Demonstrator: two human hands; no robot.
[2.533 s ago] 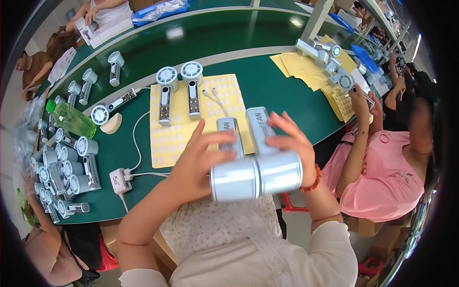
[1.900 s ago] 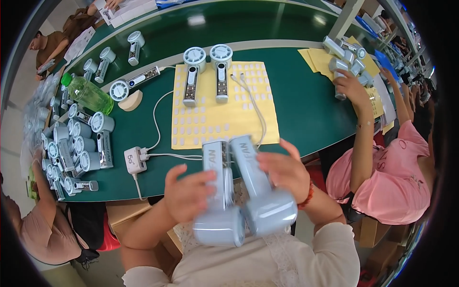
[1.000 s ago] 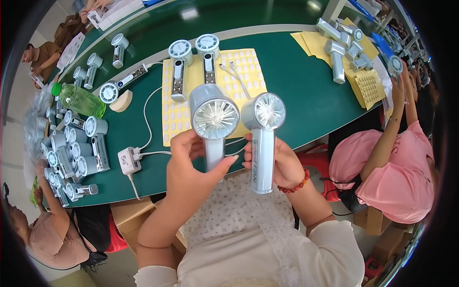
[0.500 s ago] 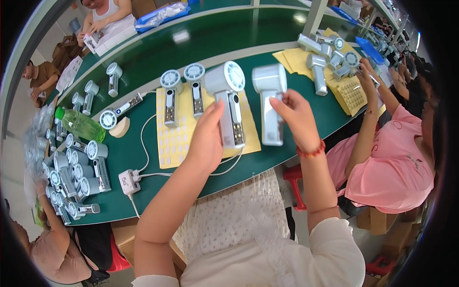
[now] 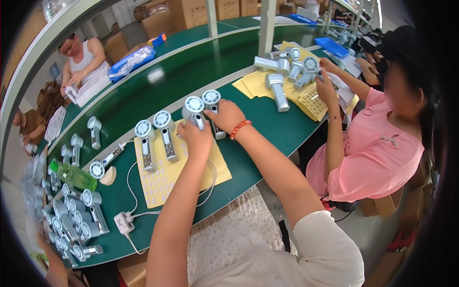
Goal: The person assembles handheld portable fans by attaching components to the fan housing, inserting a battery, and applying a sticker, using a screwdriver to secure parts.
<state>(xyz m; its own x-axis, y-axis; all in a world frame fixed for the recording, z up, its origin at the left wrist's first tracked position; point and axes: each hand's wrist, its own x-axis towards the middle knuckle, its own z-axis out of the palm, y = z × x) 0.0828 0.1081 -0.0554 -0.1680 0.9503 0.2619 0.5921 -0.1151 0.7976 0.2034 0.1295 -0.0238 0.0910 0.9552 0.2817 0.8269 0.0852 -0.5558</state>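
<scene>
My left hand (image 5: 197,137) is closed round the handle of a pale blue handheld fan (image 5: 194,104), whose round grille faces up. Just right of it, my right hand (image 5: 228,117) grips a second handheld fan (image 5: 211,97) by its handle. Both fans are at the far edge of a yellow sticker sheet (image 5: 179,184) on the green table; my fingers hide parts of the handles. Left of my hands, two more fans, one at the sheet's corner (image 5: 146,143) and another beside it (image 5: 165,136), lie with clear-windowed handles toward me.
A white charger (image 5: 123,223) with cables sits left of the sheet. Beyond it are a green bottle (image 5: 74,176), a cream-coloured block (image 5: 109,175) and a heap of fans (image 5: 79,215). On the right, a co-worker in pink (image 5: 368,153) handles items near yellow sheets (image 5: 253,85) and more fans.
Both hands have moved forward with their fans, from raised above the near part of the sheet to its far edge, in line with the other two. My view has shifted toward the right.
</scene>
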